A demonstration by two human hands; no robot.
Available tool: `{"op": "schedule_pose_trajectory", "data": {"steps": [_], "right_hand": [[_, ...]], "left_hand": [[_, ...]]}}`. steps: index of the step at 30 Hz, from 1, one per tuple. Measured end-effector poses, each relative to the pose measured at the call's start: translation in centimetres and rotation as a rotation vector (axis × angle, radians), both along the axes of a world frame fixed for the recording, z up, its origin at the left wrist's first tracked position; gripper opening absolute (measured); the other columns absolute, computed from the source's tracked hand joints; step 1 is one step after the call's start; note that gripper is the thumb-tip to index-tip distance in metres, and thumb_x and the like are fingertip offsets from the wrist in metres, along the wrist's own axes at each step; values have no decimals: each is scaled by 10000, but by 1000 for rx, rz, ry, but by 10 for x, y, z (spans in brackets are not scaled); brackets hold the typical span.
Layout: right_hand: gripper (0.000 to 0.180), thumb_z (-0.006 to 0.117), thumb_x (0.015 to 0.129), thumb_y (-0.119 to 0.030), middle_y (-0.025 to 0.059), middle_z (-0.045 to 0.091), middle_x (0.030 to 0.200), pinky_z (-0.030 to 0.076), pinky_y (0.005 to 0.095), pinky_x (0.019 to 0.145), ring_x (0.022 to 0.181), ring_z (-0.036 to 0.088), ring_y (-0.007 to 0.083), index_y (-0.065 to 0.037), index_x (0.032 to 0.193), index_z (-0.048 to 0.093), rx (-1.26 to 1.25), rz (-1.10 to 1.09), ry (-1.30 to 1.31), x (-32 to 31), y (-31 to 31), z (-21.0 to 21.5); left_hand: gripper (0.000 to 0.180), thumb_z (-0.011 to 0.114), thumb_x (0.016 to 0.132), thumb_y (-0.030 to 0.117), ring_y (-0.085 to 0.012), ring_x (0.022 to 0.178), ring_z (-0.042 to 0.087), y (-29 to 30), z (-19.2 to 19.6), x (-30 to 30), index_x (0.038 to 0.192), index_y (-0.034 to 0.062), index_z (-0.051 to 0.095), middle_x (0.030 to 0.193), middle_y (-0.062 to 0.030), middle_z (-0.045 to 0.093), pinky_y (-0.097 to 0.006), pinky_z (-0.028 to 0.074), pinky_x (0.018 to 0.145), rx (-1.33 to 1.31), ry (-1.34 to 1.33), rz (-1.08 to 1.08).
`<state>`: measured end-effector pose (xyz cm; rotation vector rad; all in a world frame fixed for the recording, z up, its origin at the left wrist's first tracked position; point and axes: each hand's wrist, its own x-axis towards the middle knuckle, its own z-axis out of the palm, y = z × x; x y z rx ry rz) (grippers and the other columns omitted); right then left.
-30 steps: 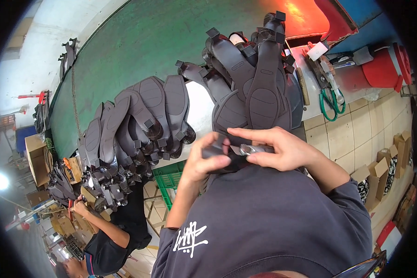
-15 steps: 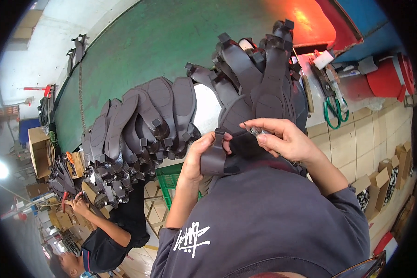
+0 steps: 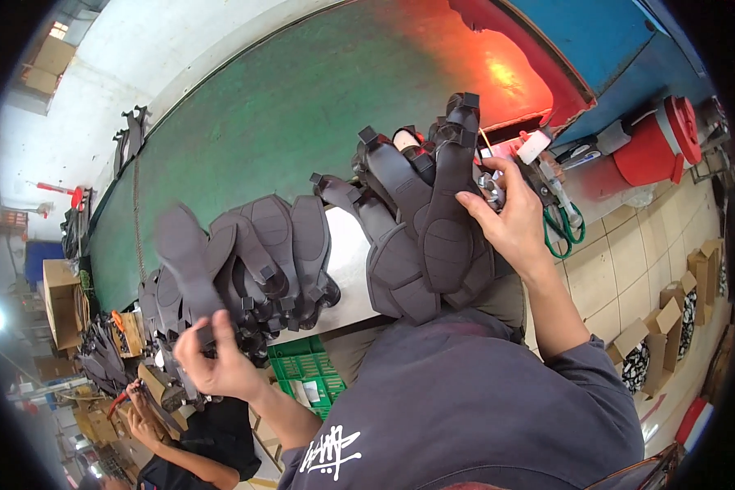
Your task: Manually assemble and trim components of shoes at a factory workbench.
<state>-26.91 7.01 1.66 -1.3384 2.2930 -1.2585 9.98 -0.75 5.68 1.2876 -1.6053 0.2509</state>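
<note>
My left hand (image 3: 220,363) reaches out to the left, blurred, fingers pinched on the tabbed lower end of a dark grey padded piece (image 3: 181,249) with a rounded, sole-like top. It is above a row of overlapping dark padded pieces (image 3: 276,237) along the table's near edge. At the right side of a second heap of such pieces (image 3: 447,237), my right hand (image 3: 514,214) has thumb and forefinger apart near the topmost one. A small shiny metal object (image 3: 490,193) sits in the curl of its fingers; its kind is unclear.
A green table top (image 3: 302,106) spreads behind the heaps. Green-handled scissors (image 3: 557,230) and a red container (image 3: 647,149) are at the right. Below the table stands a green crate (image 3: 290,363). At lower left another person's hands (image 3: 144,416) work beside cartons.
My left hand has swung left, carrying the padded piece from in front of me to the row. My right hand has moved up and right to the heap's side, metal object still in it.
</note>
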Motion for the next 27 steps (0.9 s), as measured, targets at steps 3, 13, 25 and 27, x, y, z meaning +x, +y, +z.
{"op": "schedule_pose_trajectory", "data": {"steps": [3, 13, 25, 27], "right_hand": [[658, 801, 772, -368, 150, 626, 852, 494, 415, 688, 760, 617, 316, -15, 1245, 509, 51, -46, 94, -5, -6, -9], [677, 757, 797, -263, 183, 679, 994, 514, 443, 732, 878, 673, 356, -90, 1375, 449, 154, 109, 40, 15, 11, -3], [759, 747, 740, 10, 59, 580, 866, 473, 309, 738, 771, 585, 174, -126, 1419, 435, -97, 121, -401, 14, 12, -28], [738, 744, 734, 29, 33, 577, 862, 469, 280, 740, 775, 570, 130, -118, 1399, 460, -143, 130, -479, 9, 14, -34]], "left_hand": [[280, 876, 656, 95, -222, 843, 593, 8, -26, 5, 835, 38, 670, 850, -58, 647, -344, 448, 790, 251, -110, -57], [545, 836, 647, 39, -252, 1021, 587, 11, 29, -36, 1165, 8, 671, 1128, -124, 608, -353, 460, 882, 371, -91, -301], [451, 819, 703, 63, -213, 957, 625, -26, -23, -178, 1128, 5, 680, 1055, -124, 650, -306, 489, 828, 406, 10, -968], [485, 819, 716, 79, -199, 949, 623, -23, -25, -188, 1171, 13, 666, 1053, -119, 652, -298, 490, 811, 443, 33, -981]]}}
